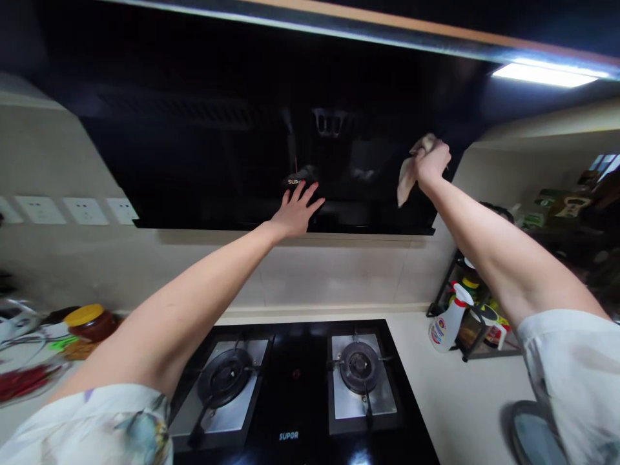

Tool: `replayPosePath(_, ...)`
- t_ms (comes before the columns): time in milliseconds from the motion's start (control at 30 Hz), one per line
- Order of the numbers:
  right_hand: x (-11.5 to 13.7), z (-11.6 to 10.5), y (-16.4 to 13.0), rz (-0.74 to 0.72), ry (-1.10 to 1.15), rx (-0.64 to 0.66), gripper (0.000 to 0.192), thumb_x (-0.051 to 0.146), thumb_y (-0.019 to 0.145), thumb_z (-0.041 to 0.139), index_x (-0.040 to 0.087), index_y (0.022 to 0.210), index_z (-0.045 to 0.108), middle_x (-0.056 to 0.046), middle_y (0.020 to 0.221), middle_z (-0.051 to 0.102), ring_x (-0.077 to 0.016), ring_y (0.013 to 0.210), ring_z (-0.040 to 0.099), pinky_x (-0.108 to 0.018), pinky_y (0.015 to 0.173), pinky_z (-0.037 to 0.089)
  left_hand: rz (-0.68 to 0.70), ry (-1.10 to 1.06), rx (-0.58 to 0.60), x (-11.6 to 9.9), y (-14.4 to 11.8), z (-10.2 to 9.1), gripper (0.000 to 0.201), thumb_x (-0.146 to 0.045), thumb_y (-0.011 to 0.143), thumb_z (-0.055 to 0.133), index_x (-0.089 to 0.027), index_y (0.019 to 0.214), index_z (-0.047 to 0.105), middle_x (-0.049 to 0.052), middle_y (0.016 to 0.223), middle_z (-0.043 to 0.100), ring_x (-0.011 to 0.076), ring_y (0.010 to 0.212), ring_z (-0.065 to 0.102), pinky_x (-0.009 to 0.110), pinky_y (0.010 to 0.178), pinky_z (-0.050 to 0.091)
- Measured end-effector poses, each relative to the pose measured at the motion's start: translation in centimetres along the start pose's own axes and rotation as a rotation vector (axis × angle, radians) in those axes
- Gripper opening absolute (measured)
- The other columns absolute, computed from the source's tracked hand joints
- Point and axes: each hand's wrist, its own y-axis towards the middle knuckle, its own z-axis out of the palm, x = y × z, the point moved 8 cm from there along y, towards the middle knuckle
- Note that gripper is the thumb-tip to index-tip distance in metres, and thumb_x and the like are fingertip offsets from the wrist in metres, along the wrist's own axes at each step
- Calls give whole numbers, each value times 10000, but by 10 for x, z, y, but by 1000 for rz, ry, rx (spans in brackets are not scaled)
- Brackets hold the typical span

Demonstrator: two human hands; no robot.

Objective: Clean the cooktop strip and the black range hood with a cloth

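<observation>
Left hand rests flat, fingers released, on the glossy black glass range hood. Right hand presses a crumpled beige cloth, apparently clenched, against it.

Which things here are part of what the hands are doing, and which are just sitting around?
In use:
- cloth, gripped in the right hand
- black range hood, with the left hand flat against its front panel

Lying about:
- gas hob
- spray bottle on the counter
- jar with a yellow lid
- red chillies
- rack of bottles
</observation>
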Motion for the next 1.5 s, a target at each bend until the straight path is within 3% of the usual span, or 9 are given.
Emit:
replayPosePath(133, 28, -12, -12, 73, -80, -39, 527, 207, 969, 386, 154, 1486, 477, -193, 1480, 478, -297, 1305, 514, -518, 1103, 427, -81, -28, -110, 14, -10, -29, 800, -198, 918, 542, -260, 1677, 299, 93, 1776, -17, 427, 1616, -16, 679, 1254, 193)
replayPosePath(233, 54, 13, -30, 33, -111, 61, 568, 233, 997, 398, 267, 1563, 407, -164, 1572, 394, -326, 1267, 554, -544, 993, 510, -98, -23, -210, 22, -9, -50, 802, -205, 923, 544, -249, 1679, 279, 110, 1773, 4, 421, 1615, -9, 689, 1247, 196)
replayPosePath(300, 60, 31, -45, 34, -100, 140, 512, 276, 1035, 360, 269, 1540, 440, -173, 1527, 452, -354, 1275, 554, -577, 964, 525, -112, -24, -239, 28, -8, -54, 831, -214, 919, 554, -250, 1689, 241, 121, 1772, 11, 436, 1611, 2, 709, 1236, 200)
replayPosePath(433, 58, 41, -56, 100, -103, 227, 483, 281, 1054, 268, 225, 1438, 556, -206, 1407, 550, -391, 1274, 559, -640, 1007, 486, -177, -19, -160, 37, -7, -35, 936, -260, 906, 602, -236, 1712, 126, 149, 1766, -73, 493, 1595, -31, 766, 1202, 199)
replayPosePath(600, 63, 32, -40, 3, -62, 225, 504, 363, 1065, 243, 253, 1438, 563, -196, 1463, 508, -418, 1355, 481, -669, 1053, 449, -187, 37, -81, 36, -7, -17, 1016, -273, 886, 646, -210, 1716, 63, 166, 1748, -178, 513, 1581, -131, 798, 1189, 160)
replayPosePath(833, 71, 53, -50, -18, -131, 252, 477, 234, 1066, 260, 82, 1436, 520, -255, 1485, 439, -395, 1407, 412, -590, 1021, 494, -195, 96, -45, 38, -4, -17, 1069, -251, 855, 677, -203, 1715, 44, 172, 1742, -198, 522, 1581, -116, 798, 1192, 137)
replayPosePath(1000, 106, 47, -38, -126, -79, 214, 414, 216, 1088, 273, 159, 1405, 533, -201, 1498, 449, -348, 1374, 434, -509, 1042, 492, -199, 105, -29, 40, -3, -14, 1078, -232, 851, 667, -205, 1714, 22, 161, 1733, -231, 518, 1578, -143, 798, 1194, 122)
replayPosePath(1300, 126, 63, -42, -208, -79, 284, 421, 250, 1097, 250, 156, 1352, 572, -189, 1562, 399, -384, 1406, 359, -597, 1058, 480, -189, 82, 0, 40, -3, -15, 1123, -245, 836, 682, -213, 1709, -23, 157, 1728, -244, 530, 1567, -164, 808, 1190, 96)
replayPosePath(1500, 146, 67, -41, -290, -212, 308, 535, 124, 1044, 263, 164, 1533, 476, -197, 1559, 420, -386, 1381, 429, -585, 1015, 525, -193, 80, -4, 39, -3, -15, 1116, -250, 837, 691, -207, 1712, 0, 158, 1728, -243, 533, 1566, -165, 811, 1191, 102)
